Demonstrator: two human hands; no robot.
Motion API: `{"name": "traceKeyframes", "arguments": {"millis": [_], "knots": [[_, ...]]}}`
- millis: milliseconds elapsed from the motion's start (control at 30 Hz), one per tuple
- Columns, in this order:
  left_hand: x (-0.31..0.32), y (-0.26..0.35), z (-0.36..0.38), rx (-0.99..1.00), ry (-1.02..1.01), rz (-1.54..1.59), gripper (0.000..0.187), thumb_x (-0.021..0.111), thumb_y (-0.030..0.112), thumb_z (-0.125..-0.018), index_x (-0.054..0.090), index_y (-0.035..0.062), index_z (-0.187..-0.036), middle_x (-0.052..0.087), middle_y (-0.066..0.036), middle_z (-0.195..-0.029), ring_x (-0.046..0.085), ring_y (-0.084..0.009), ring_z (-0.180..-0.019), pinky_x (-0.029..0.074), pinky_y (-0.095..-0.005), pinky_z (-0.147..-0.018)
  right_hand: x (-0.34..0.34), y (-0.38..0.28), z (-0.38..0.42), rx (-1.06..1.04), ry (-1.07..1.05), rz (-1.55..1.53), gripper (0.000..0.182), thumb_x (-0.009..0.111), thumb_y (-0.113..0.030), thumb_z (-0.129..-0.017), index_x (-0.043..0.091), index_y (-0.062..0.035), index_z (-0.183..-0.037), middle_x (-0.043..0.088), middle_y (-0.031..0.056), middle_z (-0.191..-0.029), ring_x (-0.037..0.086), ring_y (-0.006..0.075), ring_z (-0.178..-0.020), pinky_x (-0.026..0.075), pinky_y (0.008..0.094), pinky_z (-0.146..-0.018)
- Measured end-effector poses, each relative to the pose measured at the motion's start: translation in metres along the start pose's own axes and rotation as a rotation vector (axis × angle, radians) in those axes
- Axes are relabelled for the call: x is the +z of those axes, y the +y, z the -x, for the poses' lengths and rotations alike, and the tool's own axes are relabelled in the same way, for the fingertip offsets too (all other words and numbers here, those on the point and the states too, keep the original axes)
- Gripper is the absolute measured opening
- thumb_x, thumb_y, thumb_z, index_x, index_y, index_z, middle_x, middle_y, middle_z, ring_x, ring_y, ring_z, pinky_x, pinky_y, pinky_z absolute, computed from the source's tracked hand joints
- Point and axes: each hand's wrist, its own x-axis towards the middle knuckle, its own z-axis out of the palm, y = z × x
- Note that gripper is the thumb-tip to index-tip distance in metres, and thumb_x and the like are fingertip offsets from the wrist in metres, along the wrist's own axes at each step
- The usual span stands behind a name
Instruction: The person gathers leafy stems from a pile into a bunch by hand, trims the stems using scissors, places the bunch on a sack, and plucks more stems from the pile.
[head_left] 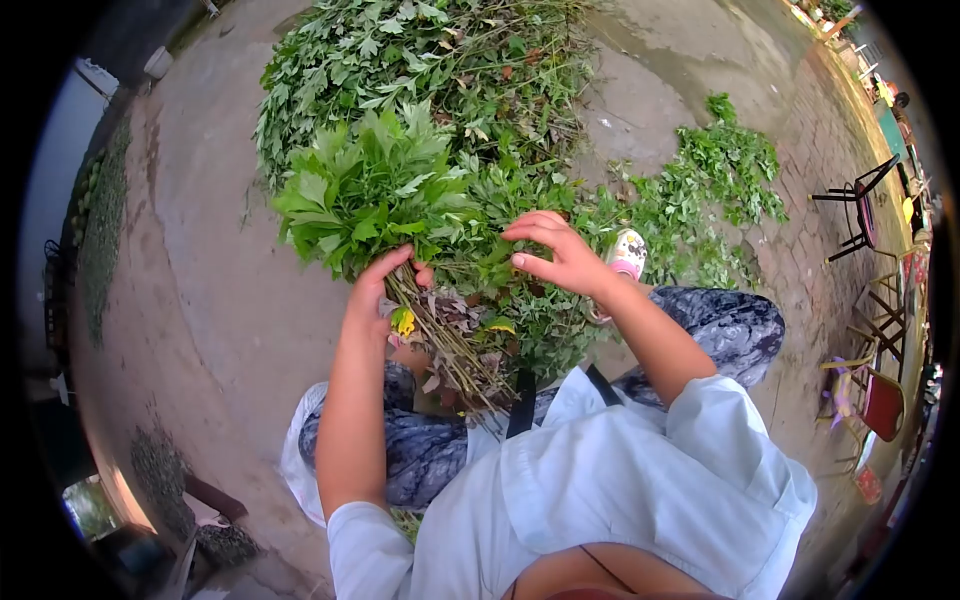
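My left hand [388,278] is closed around a bunch of leafy green stems [375,190], its bright lobed leaves fanning out above the fingers. The thin bare stalks run down from my grip toward my lap, with a few withered brown and yellow leaves hanging among them. To the right, my right hand [560,252] hovers with fingers apart and bent, over loose greenery [555,320]. Nothing shows between its fingers. A large heap of cut leafy stems [430,60] lies on the ground just beyond the bunch.
Scattered green leaves [715,165] lie on the concrete to the right. A patterned shoe [628,252] is beside the greenery. Chairs [860,208] stand along the right side. A white bucket [158,63] sits at far left, and dried plant matter [165,480] lies at lower left.
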Motion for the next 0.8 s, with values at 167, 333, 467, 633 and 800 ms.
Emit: {"name": "traceKeyframes", "arguments": {"millis": [167,333,467,633,800], "knots": [[0.004,0.000,0.001,0.010,-0.095,-0.024,0.022,0.052,0.020,-0.080,0.052,-0.0008,-0.076,0.054,-0.014,-0.065,0.053,-0.0229,-0.064,0.043,-0.0296,-0.059,0.011,-0.024,-0.021,-0.222,-0.090,0.145,0.034,0.064,-0.024,-0.071,0.059,-0.0106,-0.101,0.057,0.0090,-0.089,0.049,0.0264,-0.093,0.035,0.0378,-0.087],[0.002,0.003,-0.001,0.028,0.046,-0.101,0.020,0.054,0.019,-0.079,0.053,-0.0016,-0.077,0.056,-0.014,-0.066,0.054,-0.0218,-0.061,0.045,-0.0295,-0.055,-0.009,-0.031,-0.024,0.322,0.157,-0.523,0.024,0.061,-0.019,-0.075,0.061,-0.0068,-0.094,0.061,0.0076,-0.089,0.054,0.0250,-0.087,0.042,0.0340,-0.079],[-0.008,0.005,-0.002,0.016,0.084,-0.038,0.022,0.051,0.020,-0.081,0.050,-0.0020,-0.081,0.051,-0.011,-0.067,0.049,-0.0212,-0.064,0.040,-0.0291,-0.058,-0.014,0.008,-0.013,0.171,-0.015,0.066,0.022,0.058,-0.023,-0.080,0.065,-0.0026,-0.081,0.060,0.0114,-0.093,0.057,0.0208,-0.082,0.044,0.0315,-0.074],[-0.003,0.004,0.001,0.005,-0.045,-0.022,0.021,0.053,0.020,-0.080,0.053,-0.0003,-0.077,0.055,-0.013,-0.066,0.052,-0.0203,-0.060,0.044,-0.0293,-0.055,-0.013,-0.013,-0.028,0.136,0.157,0.037,0.029,0.058,-0.031,-0.078,0.061,-0.0022,-0.082,0.060,0.0103,-0.083,0.055,0.0267,-0.088,0.041,0.0351,-0.079],[0.001,0.002,0.001,0.030,-0.119,-0.035,0.021,0.052,0.021,-0.081,0.053,-0.0004,-0.082,0.055,-0.011,-0.067,0.053,-0.0194,-0.062,0.044,-0.0278,-0.055,0.018,-0.037,-0.039,-0.057,-0.130,-0.157,0.031,0.054,-0.026,-0.082,0.056,-0.0026,-0.101,0.060,0.0096,-0.080,0.055,0.0188,-0.075,0.044,0.0320,-0.068]]}}
